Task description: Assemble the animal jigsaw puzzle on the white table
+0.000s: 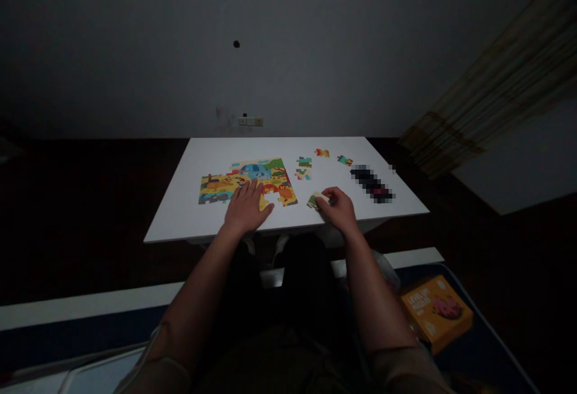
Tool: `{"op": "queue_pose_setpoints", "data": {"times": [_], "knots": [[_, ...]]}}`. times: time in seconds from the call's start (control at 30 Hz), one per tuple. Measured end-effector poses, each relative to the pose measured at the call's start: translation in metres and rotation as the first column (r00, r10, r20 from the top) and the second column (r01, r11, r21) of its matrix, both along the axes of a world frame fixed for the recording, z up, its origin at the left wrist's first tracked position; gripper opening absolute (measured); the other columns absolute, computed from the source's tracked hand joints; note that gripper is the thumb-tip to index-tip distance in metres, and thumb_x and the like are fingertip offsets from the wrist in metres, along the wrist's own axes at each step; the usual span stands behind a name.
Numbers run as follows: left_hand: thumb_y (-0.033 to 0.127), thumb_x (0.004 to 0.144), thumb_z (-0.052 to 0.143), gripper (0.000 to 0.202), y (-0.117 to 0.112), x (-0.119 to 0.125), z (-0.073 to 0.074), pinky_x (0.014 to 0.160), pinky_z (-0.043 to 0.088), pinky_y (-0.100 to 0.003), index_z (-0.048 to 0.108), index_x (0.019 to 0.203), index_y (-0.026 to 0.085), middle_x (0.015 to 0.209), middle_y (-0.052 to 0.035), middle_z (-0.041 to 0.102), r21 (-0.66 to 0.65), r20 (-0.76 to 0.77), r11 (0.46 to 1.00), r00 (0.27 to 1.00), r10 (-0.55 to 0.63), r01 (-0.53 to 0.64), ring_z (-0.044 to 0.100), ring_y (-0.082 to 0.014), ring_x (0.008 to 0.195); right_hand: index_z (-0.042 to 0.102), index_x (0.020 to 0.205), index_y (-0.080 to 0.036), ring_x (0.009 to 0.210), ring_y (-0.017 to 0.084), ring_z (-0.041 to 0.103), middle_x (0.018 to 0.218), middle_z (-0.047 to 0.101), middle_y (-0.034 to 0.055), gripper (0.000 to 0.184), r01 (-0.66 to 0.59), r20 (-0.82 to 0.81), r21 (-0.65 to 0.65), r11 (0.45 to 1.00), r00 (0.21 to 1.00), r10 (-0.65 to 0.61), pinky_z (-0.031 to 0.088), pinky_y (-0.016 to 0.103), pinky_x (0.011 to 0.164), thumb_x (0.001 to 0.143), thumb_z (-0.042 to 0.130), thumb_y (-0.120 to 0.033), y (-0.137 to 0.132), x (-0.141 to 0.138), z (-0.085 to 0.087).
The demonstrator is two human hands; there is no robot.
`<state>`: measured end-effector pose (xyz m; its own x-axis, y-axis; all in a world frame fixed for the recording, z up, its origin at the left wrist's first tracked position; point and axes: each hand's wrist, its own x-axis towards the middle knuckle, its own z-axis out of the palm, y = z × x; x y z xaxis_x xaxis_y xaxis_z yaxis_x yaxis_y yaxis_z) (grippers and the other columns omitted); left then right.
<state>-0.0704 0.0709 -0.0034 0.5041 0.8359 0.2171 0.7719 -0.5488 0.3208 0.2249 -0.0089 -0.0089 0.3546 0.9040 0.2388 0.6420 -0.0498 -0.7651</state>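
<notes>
Two hands sit by the table's near edge: left hand spread on the jigsaw, right hand pinching a piece.

Home rm, kids' jigsaw on white table, curtain, wall switch

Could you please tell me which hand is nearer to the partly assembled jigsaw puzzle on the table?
The left hand is nearer: it rests on the partly assembled jigsaw puzzle at its near edge. The right hand is off to the puzzle's right, apart from it, touching a loose puzzle piece.
</notes>
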Motion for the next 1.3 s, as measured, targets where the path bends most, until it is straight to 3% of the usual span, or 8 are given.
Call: {"op": "queue_pose_setpoints", "data": {"times": [0.13, 0.23, 0.4, 0.57, 0.8, 1.03, 1.17, 1.3], "knots": [[0.056, 0.094, 0.048, 0.07, -0.001, -0.001, 0.002, 0.122, 0.023, -0.06, 0.04, 0.155, 0.023, 0.162, -0.0121, 0.038, -0.011, -0.019, 1.0, 1.0, 0.004, -0.004, 0.027, -0.039, 0.152, 0.06, 0.123, -0.022, 0.082, 0.023, 0.07, 0.095, 0.07, 0.0056, 0.051, 0.06, -0.335, 0.114, 0.992, 0.942, -0.018, 0.058, 0.037, 0.074, 0.08, 0.069, -0.047, 0.001, -0.005, 0.0], [0.055, 0.095, 0.048, 0.068, -0.003, -0.002, 0.003, 0.123, 0.023, -0.059, 0.043, 0.153, 0.021, 0.162, -0.013, 0.038, -0.008, -0.028, 1.0, 1.0, 0.004, -0.005, 0.028, -0.0389, 0.152, 0.059, 0.134, -0.023, 0.077, 0.02, 0.07, 0.108, 0.069, 0.0072, 0.063, 0.052, -0.418, 0.12, 0.991, 0.908, 0.003, 0.059, 0.035, 0.069, 0.078, 0.07, -0.049, 0.005, -0.019, 0.003], [0.045, 0.097, 0.048, 0.054, -0.011, -0.003, 0.012, 0.121, 0.03, -0.055, 0.053, 0.144, 0.019, 0.155, -0.0142, 0.048, 0.044, -0.001, 0.999, 1.0, 0.003, -0.003, 0.041, -0.0353, 0.145, 0.072, 0.11, -0.02, 0.075, 0.023, 0.071, 0.097, 0.074, 0.008, 0.042, -0.072, -0.482, 0.099, 0.992, 0.869, 0.111, 0.06, 0.038, 0.069, 0.079, 0.071, -0.047, 0.018, -0.054, 0.005], [0.03, 0.097, 0.048, 0.039, -0.017, -0.007, 0.02, 0.112, 0.043, -0.049, 0.062, 0.133, 0.023, 0.134, -0.0105, 0.065, 0.033, 0.126, 0.999, 0.992, -0.021, 0.017, 0.056, -0.0286, 0.127, 0.07, 0.096, -0.021, 0.074, 0.025, 0.073, 0.079, 0.075, 0.0056, 0.029, -0.151, -0.521, 0.093, 0.984, 0.835, 0.177, 0.059, 0.037, 0.069, 0.078, 0.07, -0.044, 0.028, -0.091, 0.012], [0.022, 0.091, 0.057, 0.028, -0.008, -0.015, 0.006, 0.104, 0.05, -0.046, 0.07, 0.115, 0.021, 0.117, -0.0103, 0.071, -0.054, 0.41, 0.998, 0.911, 0.049, -0.03, 0.062, -0.0283, 0.115, 0.06, 0.089, -0.025, 0.064, 0.021, 0.069, 0.072, 0.069, -0.001, 0.026, -0.197, -0.648, 0.101, 0.975, 0.731, 0.215, 0.058, 0.035, 0.065, 0.071, 0.075, -0.037, 0.044, -0.134, 0.012], [0.006, 0.083, 0.054, 0.061, -0.003, -0.023, -0.003, 0.114, 0.044, -0.046, 0.056, 0.14, 0.025, 0.129, -0.0094, 0.067, -0.069, 0.639, 0.997, 0.767, 0.062, -0.023, 0.06, -0.0243, 0.125, 0.073, 0.1, -0.026, 0.099, 0.027, 0.07, 0.104, 0.075, 0.0062, 0.022, -0.28, -0.234, 0.161, 0.946, 0.921, 0.312, 0.055, 0.046, 0.094, 0.082, 0.062, -0.034, 0.05, -0.137, 0.009], [0.013, 0.084, 0.064, 0.044, -0.009, -0.018, -0.001, 0.111, 0.046, -0.044, 0.065, 0.128, 0.022, 0.129, -0.01, 0.068, -0.029, 0.642, 0.998, 0.766, -0.02, 0.05, 0.06, -0.0255, 0.123, 0.071, 0.116, -0.028, 0.102, 0.027, 0.071, 0.111, 0.075, 0.0076, 0.033, -0.38, -0.215, 0.178, 0.908, 0.885, 0.412, 0.056, 0.045, 0.094, 0.084, 0.066, -0.035, 0.054, -0.143, 0.015], [0.019, 0.091, 0.063, 0.036, -0.008, -0.022, 0.005, 0.104, 0.052, -0.043, 0.068, 0.126, 0.023, 0.124, -0.0099, 0.071, -0.062, 0.662, 0.998, 0.749, 0.042, -0.001, 0.065, -0.025, 0.114, 0.068, 0.118, -0.026, 0.093, 0.026, 0.073, 0.107, 0.075, 0.0082, 0.036, -0.391, -0.23, 0.188, 0.901, 0.874, 0.427, 0.058, 0.043, 0.088, 0.085, 0.069, -0.041, 0.063, -0.139, 0.021]]}}
